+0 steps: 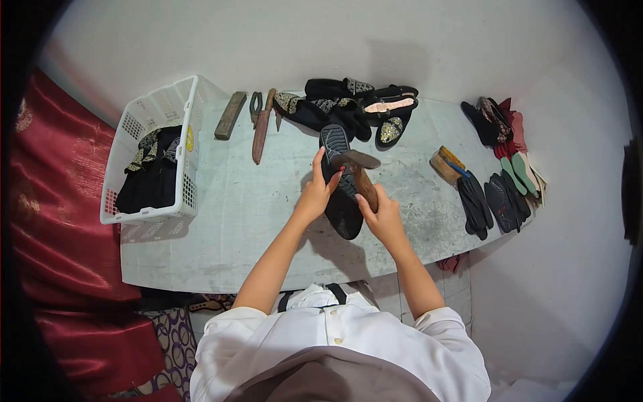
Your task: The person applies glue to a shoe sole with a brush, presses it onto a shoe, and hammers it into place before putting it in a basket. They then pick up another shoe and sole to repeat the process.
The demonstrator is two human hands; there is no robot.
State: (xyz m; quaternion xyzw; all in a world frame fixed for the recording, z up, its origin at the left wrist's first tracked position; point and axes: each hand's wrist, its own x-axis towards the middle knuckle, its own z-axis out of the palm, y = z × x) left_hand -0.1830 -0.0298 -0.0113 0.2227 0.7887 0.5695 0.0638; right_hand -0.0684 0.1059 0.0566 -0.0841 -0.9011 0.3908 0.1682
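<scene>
My left hand [317, 191] is wrapped round the side of a black shoe [343, 216], whose ridged sole faces up. The shoe is held above the table, its toe towards me. In my right hand [383, 218] is a hammer [362, 179] with a wooden handle and a dark metal head. The hammer head lies over the middle of the sole, close to my left fingertips; whether it touches the sole cannot be made out.
A white basket [182, 201] with black shoes stands left on the table [234, 234]. Behind are a block [231, 116], pincers [256, 107], a brown-handled tool [261, 130] and decorated shoes [308, 114]. Black soles [474, 204], a yellow container [447, 166] and coloured pieces [519, 134] lie right.
</scene>
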